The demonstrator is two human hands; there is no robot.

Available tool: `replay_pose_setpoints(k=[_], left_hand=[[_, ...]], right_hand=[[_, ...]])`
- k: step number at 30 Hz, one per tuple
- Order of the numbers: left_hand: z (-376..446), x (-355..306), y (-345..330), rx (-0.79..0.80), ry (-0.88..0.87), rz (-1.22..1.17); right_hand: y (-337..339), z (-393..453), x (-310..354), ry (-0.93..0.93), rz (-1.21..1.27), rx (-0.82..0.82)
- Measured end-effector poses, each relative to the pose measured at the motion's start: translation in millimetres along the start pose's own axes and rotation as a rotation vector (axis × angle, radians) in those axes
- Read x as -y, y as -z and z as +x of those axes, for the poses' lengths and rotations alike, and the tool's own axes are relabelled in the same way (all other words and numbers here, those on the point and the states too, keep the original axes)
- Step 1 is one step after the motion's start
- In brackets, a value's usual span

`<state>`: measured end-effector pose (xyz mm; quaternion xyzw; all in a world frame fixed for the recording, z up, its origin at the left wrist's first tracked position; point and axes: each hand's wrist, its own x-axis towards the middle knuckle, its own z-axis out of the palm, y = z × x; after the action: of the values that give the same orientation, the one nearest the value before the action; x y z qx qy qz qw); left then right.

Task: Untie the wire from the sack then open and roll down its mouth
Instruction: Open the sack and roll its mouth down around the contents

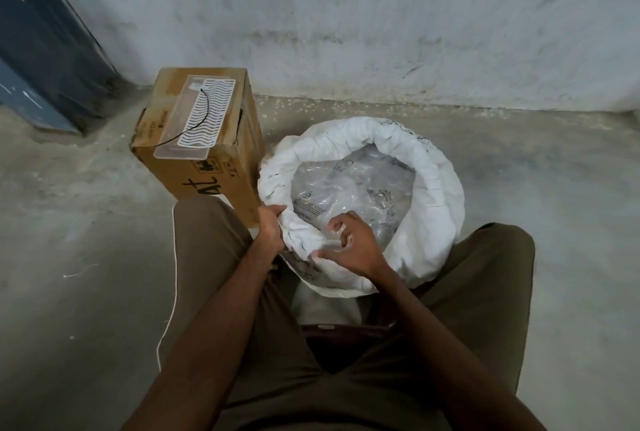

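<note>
A white woven sack [434,185] stands on the floor between my knees. Its mouth is wide open and its rim is rolled down into a thick collar. Clear plastic packets [349,191] fill the inside. My left hand [272,226] grips the rolled rim at its near left side. My right hand [349,243] pinches the near edge of the rim, fingers curled on the white fabric. A thin black wire [204,112] lies on a clear plastic tray [195,121] on top of the box, apart from the sack.
A brown cardboard box [207,157] stands just left of the sack, touching it. A stained grey wall [381,32] runs behind. A dark blue door or panel [45,43] is at the far left. Bare concrete floor [69,240] lies left and right.
</note>
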<state>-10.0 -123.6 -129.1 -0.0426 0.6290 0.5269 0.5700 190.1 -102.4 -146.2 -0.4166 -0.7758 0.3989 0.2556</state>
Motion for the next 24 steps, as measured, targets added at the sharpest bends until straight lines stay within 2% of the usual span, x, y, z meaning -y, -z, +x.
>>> replay_pose_setpoints(k=[2,4,7,9,12,15,17,19,21,23,24], left_hand=[[2.1,-4.9,-5.9,-0.067,-0.081,0.121],[5.0,-1.3,-10.2,-0.203,-0.198,0.368],[9.4,2.3,-11.3,-0.436,-0.551,0.799],[11.0,-6.2,-17.6,-0.532,-0.784,1.071],[15.8,-35.5,-39.4,-0.432,-0.986,1.319],[24.5,-60.5,-55.6,-0.459,-1.001,1.579],[33.7,-73.1,-58.2,-0.486,-0.964,1.685],[44.9,-83.6,-58.2,-0.482,-0.957,1.744],[56.3,-95.1,-57.3,-0.422,-0.948,1.751],[66.2,-106.9,-56.9,-0.374,-0.947,1.624],[66.7,-114.8,-60.0,-0.349,-0.942,1.462]], right_hand=[[11.4,-2.5,-5.6,0.032,-0.064,-0.222],[27.0,1.8,-11.0,0.056,-0.214,-0.454],[55.7,17.4,-15.2,0.014,-0.53,-0.636],[72.0,31.4,-16.7,-0.114,-0.724,-0.653],[89.0,50.4,-18.0,-0.361,-0.788,-0.6],[102.7,64.7,-26.8,-0.556,-0.712,-0.492],[111.4,70.5,-37.0,-0.534,-0.492,-0.423],[121.1,71.2,-44.6,-0.469,-0.244,-0.4],[132.5,73.8,-49.3,-0.434,-0.161,-0.411],[145.4,83.8,-53.5,-0.432,-0.103,-0.41],[153.4,91.5,-54.6,-0.438,-0.055,-0.42]])
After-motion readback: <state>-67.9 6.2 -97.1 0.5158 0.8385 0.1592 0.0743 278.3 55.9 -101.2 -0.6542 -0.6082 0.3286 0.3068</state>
